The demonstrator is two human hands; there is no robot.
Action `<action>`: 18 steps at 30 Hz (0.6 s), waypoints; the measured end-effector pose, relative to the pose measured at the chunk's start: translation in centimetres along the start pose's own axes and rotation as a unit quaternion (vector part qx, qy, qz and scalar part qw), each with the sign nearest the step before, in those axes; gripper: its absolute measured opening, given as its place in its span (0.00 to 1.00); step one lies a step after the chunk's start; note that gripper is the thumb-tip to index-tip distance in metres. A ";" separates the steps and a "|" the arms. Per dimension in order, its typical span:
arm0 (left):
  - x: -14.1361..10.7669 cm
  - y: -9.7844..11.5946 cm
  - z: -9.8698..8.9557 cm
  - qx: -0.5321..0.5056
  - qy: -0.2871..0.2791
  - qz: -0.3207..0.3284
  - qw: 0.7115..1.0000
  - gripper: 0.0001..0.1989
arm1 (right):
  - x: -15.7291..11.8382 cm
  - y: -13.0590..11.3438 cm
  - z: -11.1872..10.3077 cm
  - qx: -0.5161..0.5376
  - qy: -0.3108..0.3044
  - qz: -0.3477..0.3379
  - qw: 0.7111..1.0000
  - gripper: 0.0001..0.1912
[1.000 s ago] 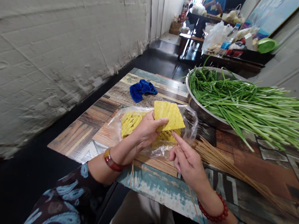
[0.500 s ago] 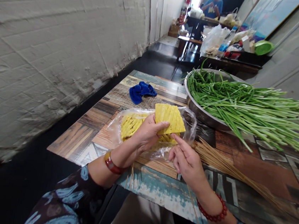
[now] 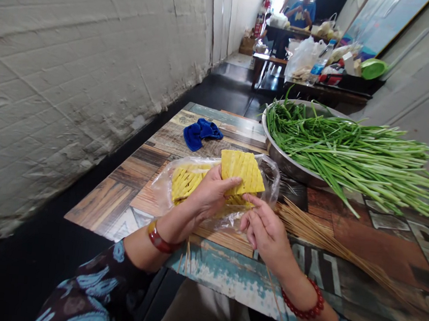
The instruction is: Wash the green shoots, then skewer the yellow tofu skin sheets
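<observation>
My left hand is closed on a flat yellow slab scored with slanting cuts, which looks like a piece of dried tofu, tilted up with the thumb across its front. Just below its lower right edge, my right hand pinches a thin bamboo skewer. The skewer slants down past the table's front edge, and its tip is near the slab; I cannot tell whether it has gone in. More scored yellow pieces lie beneath on a clear plastic bag, partly hidden by my left hand.
A bundle of bamboo skewers lies right of my right hand, with a metal basin of long green chives behind. A blue cloth rests on the patterned table. Farther back, a person is at another table.
The whole view has shifted very slightly. Both hands keep the same grips, with the skewer at the slab's lower edge.
</observation>
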State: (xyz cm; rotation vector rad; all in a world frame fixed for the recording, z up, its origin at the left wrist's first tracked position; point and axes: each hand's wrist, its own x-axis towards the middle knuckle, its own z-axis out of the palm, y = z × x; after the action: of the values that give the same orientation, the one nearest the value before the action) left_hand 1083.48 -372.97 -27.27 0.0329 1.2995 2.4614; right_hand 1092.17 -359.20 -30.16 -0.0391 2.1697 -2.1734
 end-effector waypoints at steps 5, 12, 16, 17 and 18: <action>-0.1 -0.1 0.3 0.005 0.005 -0.013 1.000 0.20 | 0.1 0.3 0.1 -0.007 0.002 -0.014 1.000 0.17; -0.3 -0.4 0.3 0.009 0.002 -0.018 1.000 0.19 | 0.5 0.7 0.1 -0.006 0.017 -0.017 1.000 0.15; -0.3 -0.5 0.2 -0.003 0.003 -0.016 1.000 0.19 | 0.6 0.5 0.1 -0.012 0.026 -0.021 0.999 0.15; -0.3 -0.5 0.2 -0.006 0.004 -0.015 1.000 0.20 | 0.6 0.5 0.1 -0.014 0.026 -0.022 0.999 0.16; -0.2 -0.5 0.2 -0.008 0.005 -0.015 1.000 0.20 | 0.5 0.4 0.1 -0.016 0.024 -0.024 0.999 0.16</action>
State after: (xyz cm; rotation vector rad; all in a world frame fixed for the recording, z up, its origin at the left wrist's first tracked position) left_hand 1083.87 -372.61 -27.50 -0.0037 1.2762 2.4497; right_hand 1091.67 -359.29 -30.55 -0.0408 2.2515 -2.1870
